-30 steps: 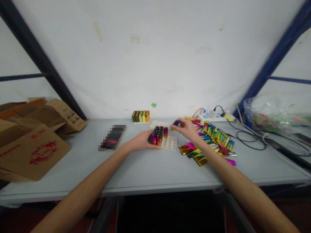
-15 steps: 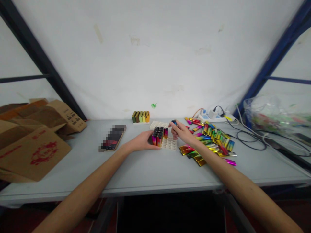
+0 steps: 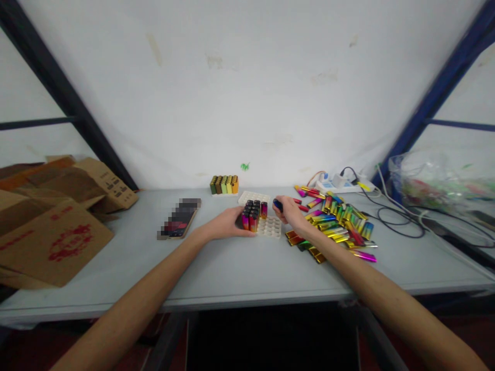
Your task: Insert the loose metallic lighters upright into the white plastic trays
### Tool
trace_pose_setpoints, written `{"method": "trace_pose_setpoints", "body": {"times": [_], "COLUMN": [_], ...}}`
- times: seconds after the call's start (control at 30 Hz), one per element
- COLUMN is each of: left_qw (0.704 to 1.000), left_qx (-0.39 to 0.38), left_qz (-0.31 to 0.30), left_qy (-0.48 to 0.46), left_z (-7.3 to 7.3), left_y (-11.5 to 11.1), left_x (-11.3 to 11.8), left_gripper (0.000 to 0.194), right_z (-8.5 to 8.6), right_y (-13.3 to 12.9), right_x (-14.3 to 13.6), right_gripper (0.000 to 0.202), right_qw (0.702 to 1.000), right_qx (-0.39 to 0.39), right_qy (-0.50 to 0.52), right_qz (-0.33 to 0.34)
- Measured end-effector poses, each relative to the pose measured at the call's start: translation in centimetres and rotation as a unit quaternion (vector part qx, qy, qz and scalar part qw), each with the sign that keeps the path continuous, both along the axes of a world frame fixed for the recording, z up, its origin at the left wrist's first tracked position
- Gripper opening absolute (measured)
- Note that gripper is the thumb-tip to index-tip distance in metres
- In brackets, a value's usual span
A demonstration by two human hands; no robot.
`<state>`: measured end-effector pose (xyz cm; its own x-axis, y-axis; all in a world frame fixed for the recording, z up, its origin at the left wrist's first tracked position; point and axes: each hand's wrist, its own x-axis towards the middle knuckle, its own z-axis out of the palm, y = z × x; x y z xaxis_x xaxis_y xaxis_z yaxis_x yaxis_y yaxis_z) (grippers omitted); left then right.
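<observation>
My left hand [image 3: 225, 223] curves around the left side of a block of upright lighters [image 3: 250, 217] with dark tops and shiny pink-red bodies. They stand in a white tray with round holes [image 3: 273, 229], whose right part shows bare holes. One more lighter [image 3: 264, 209] stands at the tray's back, just right of the block. Above the tray's right edge, my right hand [image 3: 291, 211] is closed on a dark blue lighter [image 3: 278, 205]; its far end is hidden in the fingers. To the right lies a loose pile of shiny multicoloured lighters [image 3: 340, 221].
Behind the block lies a second white tray [image 3: 253, 198]. Green and yellow lighters [image 3: 224, 185] stand by the wall. A phone [image 3: 180, 219] and cardboard boxes [image 3: 58, 242] are at left; a power strip [image 3: 340, 185], cables [image 3: 402, 234] and a plastic bag [image 3: 429, 180] at right.
My right hand has shifted slightly right and down, and the dark blue lighter in it shows more plainly. The left hand stays around the block.
</observation>
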<state>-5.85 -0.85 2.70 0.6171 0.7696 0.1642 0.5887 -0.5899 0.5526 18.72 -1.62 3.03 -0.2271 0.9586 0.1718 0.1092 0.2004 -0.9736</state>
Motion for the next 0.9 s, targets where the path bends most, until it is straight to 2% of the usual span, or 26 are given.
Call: {"method": "trace_pose_setpoints", "body": {"times": [0.1,0.3,0.43,0.57,0.63,0.7,0.77,0.9], "left_qw": [1.000,1.000,1.000,1.000,1.000,1.000,1.000,1.000], "left_qx": [-0.001,-0.004,-0.002,-0.001,-0.002,-0.004,-0.007,-0.008], "left_qz": [0.002,0.001,-0.003,-0.005,-0.006,-0.003,0.001,0.004], "left_qy": [0.001,0.004,-0.002,-0.007,-0.005,-0.003,-0.003,-0.002], "left_z": [0.0,0.0,0.0,0.0,0.0,0.0,-0.1,-0.1], "left_y": [0.0,0.1,0.0,0.0,0.0,0.0,0.0,0.0], "left_x": [0.0,-0.1,-0.1,-0.1,-0.1,-0.1,-0.1,-0.1], "left_gripper": [0.081,0.082,0.084,0.084,0.083,0.084,0.084,0.082], "right_z": [0.1,-0.3,-0.8,-0.4,0.1,0.7,1.0,1.1], "right_y": [0.0,0.8,1.0,0.5,0.2,-0.1,-0.3,-0.3], "right_x": [0.1,0.4,0.3,0.3,0.5,0.7,1.0,1.4], "right_gripper": [0.043,0.052,0.052,0.045,0.044,0.044,0.044,0.032], "right_qw": [1.000,0.999,0.999,0.993,0.974,0.944,0.923,0.908], "right_qx": [0.020,-0.021,0.025,0.114,0.194,0.265,0.289,0.298], "right_qy": [-0.005,0.031,0.033,-0.042,-0.109,-0.183,-0.242,-0.291], "right_qz": [-0.018,0.005,0.012,-0.004,-0.045,-0.080,-0.080,-0.028]}}
